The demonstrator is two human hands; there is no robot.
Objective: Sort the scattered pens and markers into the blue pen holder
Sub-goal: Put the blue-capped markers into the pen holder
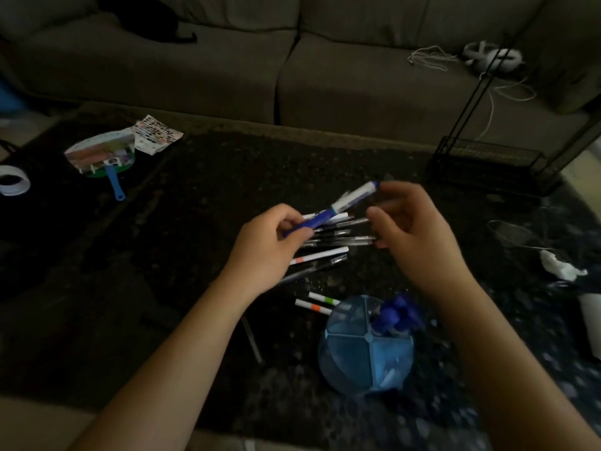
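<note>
My left hand (271,245) grips a blue and white marker (338,206) by its blue end, tilted up to the right above the pile. My right hand (409,229) hovers beside the marker's white tip with curled, parted fingers; whether it touches the tip is unclear. Below both hands lies a pile of pens and markers (328,245) on the dark table. Two white markers, one with a green band (325,299) and one with an orange band (313,306), lie next to the blue pen holder (364,349). The holder is translucent, divided into compartments, with blue items in its far right section.
A hand fan with a blue handle (104,157) and a sticker sheet (156,133) lie at the far left, a tape roll (13,183) at the left edge. A black wire rack (487,164) stands at the far right. Crumpled tissue (559,266) lies right. A sofa (292,66) runs behind.
</note>
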